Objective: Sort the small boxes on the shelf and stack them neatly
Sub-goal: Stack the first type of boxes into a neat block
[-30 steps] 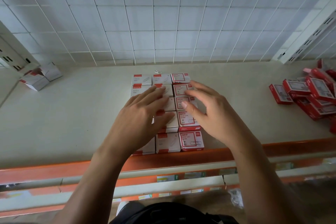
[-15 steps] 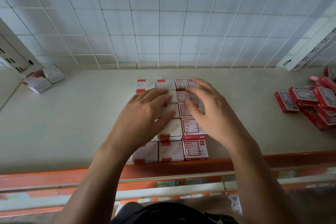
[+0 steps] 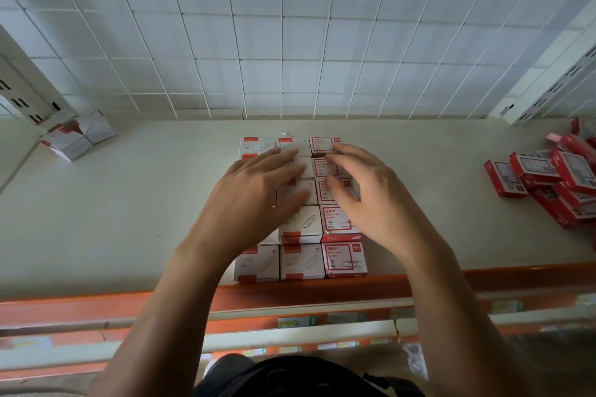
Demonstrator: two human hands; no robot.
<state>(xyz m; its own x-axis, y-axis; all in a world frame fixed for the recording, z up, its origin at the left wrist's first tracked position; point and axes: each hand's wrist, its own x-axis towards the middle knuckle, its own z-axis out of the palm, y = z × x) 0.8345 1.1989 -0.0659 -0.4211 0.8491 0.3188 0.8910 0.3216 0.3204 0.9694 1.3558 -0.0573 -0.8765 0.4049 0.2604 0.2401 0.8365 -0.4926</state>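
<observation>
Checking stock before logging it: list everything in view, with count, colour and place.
white cardboard paper-clip boxes: two columns, partly hidden, white with red stripe, mid-shelf block
red-framed cardboard paper-clip boxes: one column, at least five showing, red and white, block's right side
loose metal paper clip: one, silver, behind the block
stray white boxes: a few, white and red, left rear corner
red cardboard boxes: many, red, jumbled at right end
shelf: one, beige, orange front lip
wire grid panel: one, white, behind shelf
left hand: flat on white columns
right hand: spread over red-framed column
</observation>
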